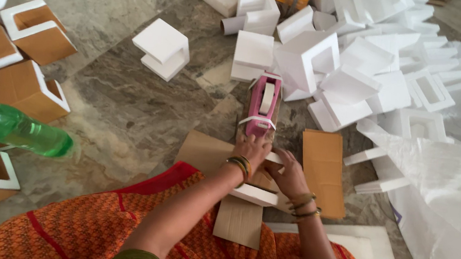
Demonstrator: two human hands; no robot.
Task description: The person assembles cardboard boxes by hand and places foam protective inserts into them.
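On the marble floor [120,109], just ahead of the person's lap, both hands work at one white foam block [254,194] that rests on a brown cardboard strip [239,220]. The left hand [251,150] lies with its fingers [257,145] curled over the far end of the block, right at the base of a pink tape dispenser [263,105]; whether they grip the dispenser or only press beside it cannot be told. The right hand [286,172] sits just beside the left, fingers bent down and pressing on the block's top and the cardboard folded against it. Bangles circle both wrists. A second flat cardboard sheet [323,168] lies to the right of the hands, touching the work. Beyond the dispenser spreads a heap of white foam corner pieces [369,65], and a single one [162,48] stands apart to the left. Along the left edge sit cardboard-covered foam pieces [25,87], with a green plastic bottle [14,128] near them. A white woven sack [456,218] lies at the right.
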